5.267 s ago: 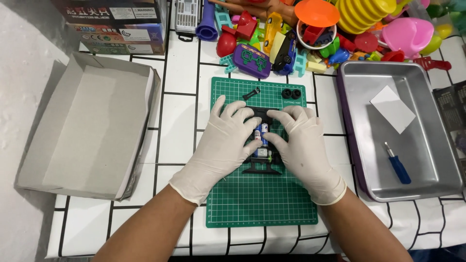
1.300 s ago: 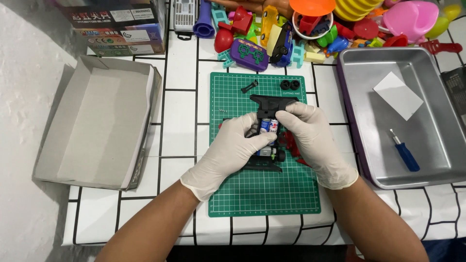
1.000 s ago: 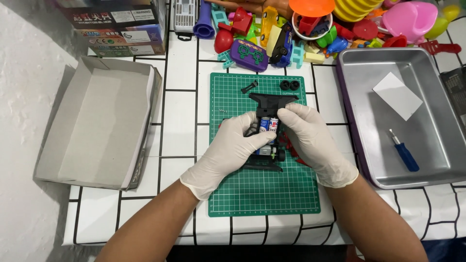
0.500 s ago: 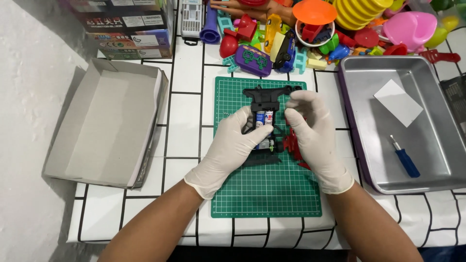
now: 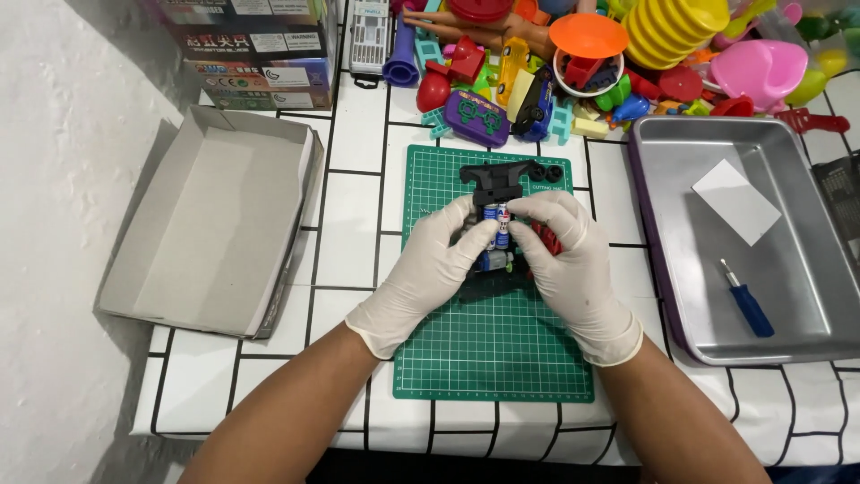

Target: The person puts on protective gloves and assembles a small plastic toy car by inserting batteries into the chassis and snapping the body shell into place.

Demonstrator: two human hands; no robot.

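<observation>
Both hands wear white gloves and meet over a green cutting mat [image 5: 488, 358]. My left hand [image 5: 430, 269] and my right hand [image 5: 569, 260] grip a black toy car chassis [image 5: 495, 184] from either side. Blue and white batteries [image 5: 495, 224] and a small motor sit in its middle, between my thumbs. Something red shows under my right fingers. Two small black wheels [image 5: 546, 170] lie on the mat by the chassis's far end.
An open grey cardboard box [image 5: 210, 224] lies to the left. A metal tray [image 5: 761, 242] on the right holds a blue screwdriver [image 5: 748, 300] and a white card [image 5: 736, 202]. Colourful plastic toys [image 5: 573, 63] and printed boxes [image 5: 251, 45] crowd the back.
The hands have stayed on the chassis. Since the earliest frame its black front end has come out from under my fingers; the view has shifted slightly.
</observation>
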